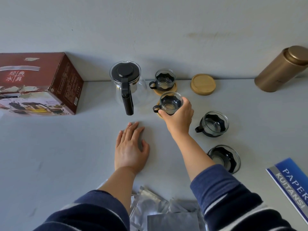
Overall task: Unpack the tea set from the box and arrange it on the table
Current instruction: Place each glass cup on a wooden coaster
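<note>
A glass teapot (126,84) with a black lid and handle stands at the back of the grey table (50,147). My right hand (179,118) grips a glass cup (170,103) in a black holder over a wooden coaster (160,114). Behind it another cup (164,80) sits on a coaster. A bare wooden coaster (203,84) lies to the right. Two more cups, one (213,124) and the other (225,158), stand on the table on the right. My left hand (130,148) rests flat on the table. The red-brown box (38,84) is at the far left.
A gold tin canister (281,69) stands at the back right by the wall. A blue paper pad (290,182) lies at the right edge. Several silver foil packets (160,212) lie at the near edge between my sleeves.
</note>
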A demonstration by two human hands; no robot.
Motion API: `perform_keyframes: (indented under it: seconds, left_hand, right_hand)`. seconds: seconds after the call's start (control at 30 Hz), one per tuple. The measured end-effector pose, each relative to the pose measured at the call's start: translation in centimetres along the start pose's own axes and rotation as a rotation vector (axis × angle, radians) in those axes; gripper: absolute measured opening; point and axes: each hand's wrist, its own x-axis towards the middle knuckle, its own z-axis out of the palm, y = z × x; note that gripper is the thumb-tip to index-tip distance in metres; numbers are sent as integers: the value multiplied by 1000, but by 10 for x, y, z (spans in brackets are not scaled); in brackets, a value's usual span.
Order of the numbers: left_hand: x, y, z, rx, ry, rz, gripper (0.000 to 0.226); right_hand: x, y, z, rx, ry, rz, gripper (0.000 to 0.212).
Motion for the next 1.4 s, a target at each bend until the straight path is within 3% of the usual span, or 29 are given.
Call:
perform_keyframes:
  seconds: [0.13, 0.3, 0.4, 0.47, 0.57, 0.7, 0.8, 0.97, 1.2, 1.33, 1.4]
  left_hand:
    - [0, 0, 0, 3, -9, 2, 43]
    - [-2, 0, -1, 40, -40, 10, 44]
    - [-5, 13, -1, 55, -45, -53, 43]
    - [-10, 32, 2, 21, -37, -106, 45]
    - [-17, 72, 13, -22, -69, -40, 48]
    - [-16, 114, 36, -49, -77, -80, 44]
    - [-19, 127, 50, -5, -36, -125, 43]
    - [-19, 128, 56, 10, 81, -134, 45]
    - [-19, 128, 58, -3, 137, -129, 42]
    - [-18, 129, 58, -1, 133, -137, 42]
    - [-18, 129, 58, -5, 130, -143, 42]
  right_hand:
    - [-4, -16, -12, -8, -70, 53, 109]
    - [10, -37, -56, 158, -170, 32, 67]
    - [31, -36, -93, 111, -240, -30, 49]
    - [56, -26, -112, 35, -211, -35, 43]
    - [96, 4, -125, 0, -187, 95, 46]
    - [122, 34, -131, 41, -248, 313, 35]
    - [129, 47, -126, 217, -320, 437, 29]
    - [149, 62, -106, 365, -285, 457, 25]
    - [175, 62, -93, 334, -211, 413, 32]
    - [181, 61, -90, 274, -227, 415, 9]
    - [182, 61, -89, 229, -212, 399, 9]
